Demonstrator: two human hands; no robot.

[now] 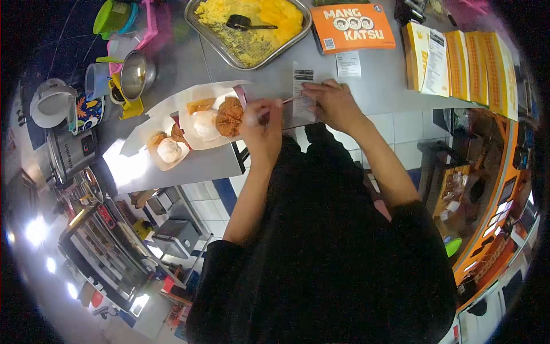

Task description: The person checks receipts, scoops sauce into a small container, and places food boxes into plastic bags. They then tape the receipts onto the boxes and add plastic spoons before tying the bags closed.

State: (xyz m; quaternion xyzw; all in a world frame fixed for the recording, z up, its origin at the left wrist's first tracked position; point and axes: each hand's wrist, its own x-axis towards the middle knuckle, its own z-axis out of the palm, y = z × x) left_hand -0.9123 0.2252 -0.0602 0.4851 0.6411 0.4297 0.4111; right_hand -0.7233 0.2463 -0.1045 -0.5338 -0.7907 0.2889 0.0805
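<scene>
My left hand (262,129) is closed, its fingers pinched beside the fried chicken end of an open paper food box (192,92). A thin pale strip shows between my two hands; I cannot make out what it is. My right hand (335,104) has its fingertips on a long printed receipt (301,77) lying by the counter's front edge. In the box sit a brown piece of fried chicken (230,116) and a white mound of rice (206,125). A second, smaller open box (166,163) to the left holds rice (169,150) and browned pieces.
At the back, a metal tray (247,66) of yellow shredded food holds a black measuring scoop (246,23). An orange box (355,28) stands behind another receipt (348,64). Folded yellow cartons (467,66) line the right side. A metal bowl (137,74) and plastic containers crowd the left.
</scene>
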